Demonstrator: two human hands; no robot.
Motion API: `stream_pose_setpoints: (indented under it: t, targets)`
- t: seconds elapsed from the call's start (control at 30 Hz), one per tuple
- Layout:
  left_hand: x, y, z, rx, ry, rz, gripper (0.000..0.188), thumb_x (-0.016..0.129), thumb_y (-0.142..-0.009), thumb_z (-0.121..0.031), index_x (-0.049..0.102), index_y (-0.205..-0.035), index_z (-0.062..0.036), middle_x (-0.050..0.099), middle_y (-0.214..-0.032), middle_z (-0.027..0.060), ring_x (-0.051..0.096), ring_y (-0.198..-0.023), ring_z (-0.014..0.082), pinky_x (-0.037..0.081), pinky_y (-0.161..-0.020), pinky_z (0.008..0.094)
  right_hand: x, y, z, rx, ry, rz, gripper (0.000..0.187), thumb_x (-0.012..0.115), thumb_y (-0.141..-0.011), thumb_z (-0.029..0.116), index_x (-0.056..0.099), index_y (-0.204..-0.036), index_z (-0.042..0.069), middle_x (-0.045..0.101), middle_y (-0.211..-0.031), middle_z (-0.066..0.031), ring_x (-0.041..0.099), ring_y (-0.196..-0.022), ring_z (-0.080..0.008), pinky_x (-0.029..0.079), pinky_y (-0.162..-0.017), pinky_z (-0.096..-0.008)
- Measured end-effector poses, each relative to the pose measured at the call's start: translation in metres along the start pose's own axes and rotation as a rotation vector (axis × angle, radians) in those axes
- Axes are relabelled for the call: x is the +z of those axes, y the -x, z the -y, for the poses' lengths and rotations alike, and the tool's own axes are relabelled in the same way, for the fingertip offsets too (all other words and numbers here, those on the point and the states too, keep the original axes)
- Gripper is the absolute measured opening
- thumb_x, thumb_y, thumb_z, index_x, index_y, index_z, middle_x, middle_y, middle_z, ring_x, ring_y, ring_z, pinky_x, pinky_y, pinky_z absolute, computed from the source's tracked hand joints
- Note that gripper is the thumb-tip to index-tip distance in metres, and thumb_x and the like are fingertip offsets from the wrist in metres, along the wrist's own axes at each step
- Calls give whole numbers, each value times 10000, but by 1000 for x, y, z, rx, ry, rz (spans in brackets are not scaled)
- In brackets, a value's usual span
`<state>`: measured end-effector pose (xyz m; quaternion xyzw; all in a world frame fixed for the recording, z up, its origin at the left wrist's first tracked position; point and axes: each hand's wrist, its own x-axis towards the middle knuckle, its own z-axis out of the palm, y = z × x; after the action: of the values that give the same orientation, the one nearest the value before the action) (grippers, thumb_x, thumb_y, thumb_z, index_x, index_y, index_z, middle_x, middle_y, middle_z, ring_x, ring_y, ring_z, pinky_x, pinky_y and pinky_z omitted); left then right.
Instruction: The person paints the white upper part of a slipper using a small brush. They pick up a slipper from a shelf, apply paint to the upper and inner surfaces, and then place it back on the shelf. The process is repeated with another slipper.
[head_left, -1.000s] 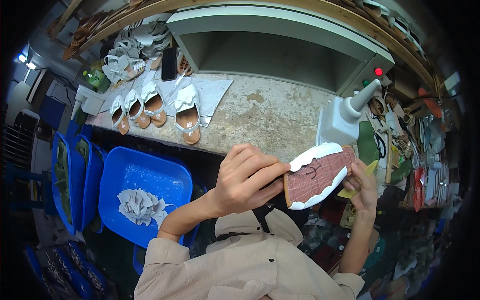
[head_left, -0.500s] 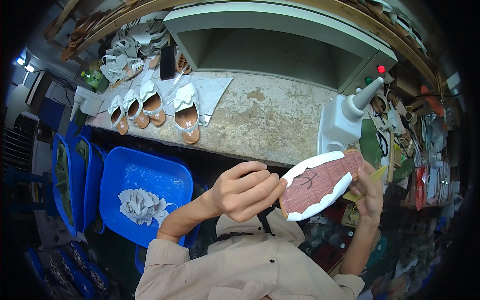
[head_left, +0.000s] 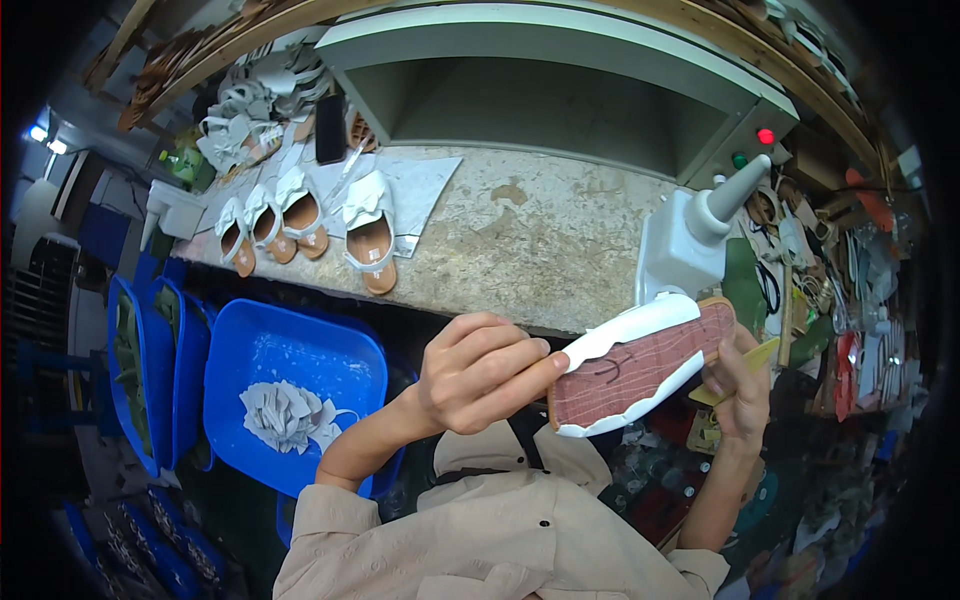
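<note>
Sandal insole (head_left: 625, 375) held before workbench (head_left: 520, 240), red underside up, apparently to expose its white edges (head_left: 645, 324); left hand (head_left: 482, 375) pinches its left end, right hand (head_left: 741, 398) clasps the other alongside a flat yellow piece (head_left: 763, 354)

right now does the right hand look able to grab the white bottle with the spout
Probably not as it stands: the right hand looks occupied, gripping the sandal sole along with a yellow piece. The bottle stands close by, though, so freeing that hand would likely be enough.
</note>
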<state>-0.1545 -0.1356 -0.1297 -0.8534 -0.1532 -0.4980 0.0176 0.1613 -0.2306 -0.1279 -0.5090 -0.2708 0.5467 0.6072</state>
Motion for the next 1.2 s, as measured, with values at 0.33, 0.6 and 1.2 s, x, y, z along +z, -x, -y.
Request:
stream_pose_setpoints:
  t: [0.33, 0.6, 1.2]
  targets:
    - [32, 44, 26, -1186, 1944, 254, 737, 552, -933, -399, 248, -1511, -57, 305, -1525, 245, 397, -1368, 344, 327, -1122, 479, 8, 4, -1, 31, 198, 153, 338, 678, -884, 19, 547, -1186, -58, 691, -911, -67, 614, -769, -75, 480, -664, -209]
    - [100, 79, -12, -1331, 2340, 556, 1007, 633, -840, -593, 171, -1533, -29, 387, -1449, 311, 483, -1309, 358, 454, -1048, 407, 26, -9, -7, 159, 325, 340, 300, 668, -906, 26, 597, -1182, -66, 696, -944, -73, 620, -800, -70, 492, -713, -210]
    - [97, 91, -1, -1558, 1738, 297, 1030, 793, -714, -493, 308, -1463, 21, 542, -1293, 149, 564, -1175, 254, 447, -1014, 391, -56, -29, -15, -221, 688, -143, 199, 636, -935, 42, 661, -1114, -42, 661, -968, -60, 603, -810, -76, 461, -698, -191]
